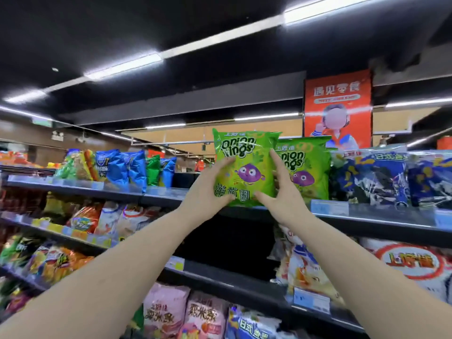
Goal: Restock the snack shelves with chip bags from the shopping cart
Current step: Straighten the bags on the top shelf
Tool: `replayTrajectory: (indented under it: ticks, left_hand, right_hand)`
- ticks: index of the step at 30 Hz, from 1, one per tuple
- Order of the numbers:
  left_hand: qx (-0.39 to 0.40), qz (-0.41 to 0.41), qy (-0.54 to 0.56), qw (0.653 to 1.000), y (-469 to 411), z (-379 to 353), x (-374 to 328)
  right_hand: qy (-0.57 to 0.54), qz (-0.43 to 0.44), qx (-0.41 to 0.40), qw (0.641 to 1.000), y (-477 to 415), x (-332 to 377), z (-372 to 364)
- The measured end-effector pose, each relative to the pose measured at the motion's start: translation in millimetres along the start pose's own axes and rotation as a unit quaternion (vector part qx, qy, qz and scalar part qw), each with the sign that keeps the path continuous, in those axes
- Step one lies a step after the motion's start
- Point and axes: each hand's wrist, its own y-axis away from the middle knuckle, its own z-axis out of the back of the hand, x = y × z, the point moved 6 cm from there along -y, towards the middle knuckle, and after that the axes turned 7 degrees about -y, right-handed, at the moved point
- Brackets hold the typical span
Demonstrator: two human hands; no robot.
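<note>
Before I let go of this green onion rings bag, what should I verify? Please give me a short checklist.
1. Left hand and right hand both hold the onion rings bag by its lower sides: ok.
2. Bag upright, front facing out: ok.
3. Neighbour bag is the same product: ok.
4. Bottom fully resting on the top shelf: cannot tell, the hands cover it.
5. Free depth behind the bag: cannot tell.
</note>
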Motion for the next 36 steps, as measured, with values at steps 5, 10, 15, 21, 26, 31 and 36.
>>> replayTrajectory:
  ticks: [5, 10, 15, 21, 26, 31, 36]
  left_hand:
    - [0.006, -0.029, -0.04, 0.999, -50, -10, 45]
    - [0.036, -0.064, -0.02, 0.997, -77, -33, 92]
    - [0.046, -0.086, 0.039, 0.994, -98, -52, 118]
    - [0.079, -0.108, 0.098, 0.986, -102, -61, 134]
    - [0.109, -0.134, 0.107, 0.979, -96, -67, 133]
    - [0.123, -0.151, 0.132, 0.972, -93, -67, 133]
    - [0.125, -0.13, 0.116, 0.977, -102, -74, 134]
  right_hand:
    - [0.081, 0.023, -0.006, 0.996, -52, -20, -24]
    - [0.195, -0.01, -0.012, 0.981, -73, -42, -45]
    - [0.232, -0.041, -0.047, 0.971, -90, -54, -54]
    - [0.264, -0.075, -0.081, 0.958, -92, -61, -60]
    - [0.269, -0.103, -0.091, 0.953, -75, -59, -56]
    - [0.301, -0.129, -0.09, 0.94, -69, -60, -56]
    - [0.343, -0.156, -0.097, 0.921, -81, -61, -55]
